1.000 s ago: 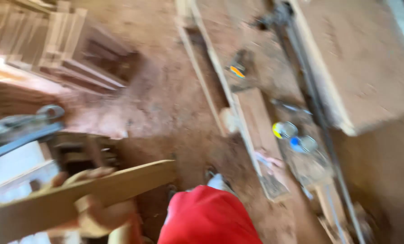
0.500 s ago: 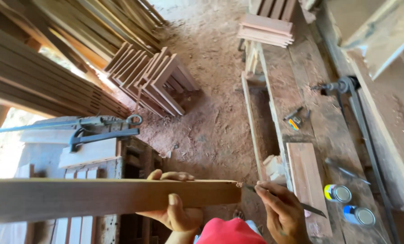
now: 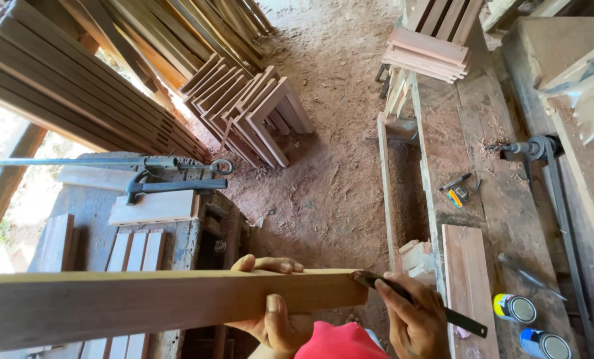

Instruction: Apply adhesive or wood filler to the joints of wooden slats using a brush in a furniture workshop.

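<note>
Wooden plank (image 3: 164, 306) runs level across the bottom of the view, from the 9 o'clock edge to just right of centre. The left hand (image 3: 277, 319) cradles it from beneath, fingers (image 3: 270, 264) curled over the far edge and thumb pressed on the near face. At its cut end, toward 5 o'clock, the right hand (image 3: 413, 316) grips a slim dark-handled tool (image 3: 420, 302), fingers closed round the handle, tip touching the end of the plank.

With one hand carrying such a long piece, the free end could sag or swing, and the tool tip could skid off the end grain toward the holding thumb.

A long counter (image 3: 503, 199) at 3 o'clock bears a short board (image 3: 468, 286), two spray cans (image 3: 529, 326), a tape measure (image 3: 458, 195) and a bar clamp (image 3: 543, 173). At 9 o'clock another counter (image 3: 91, 213) carries a clamp (image 3: 171, 186). Sawdust covers the dirt floor (image 3: 337, 146); wooden frames (image 3: 250, 116) lean at 12 o'clock, stacked planks (image 3: 64, 80) at 10 o'clock.
</note>
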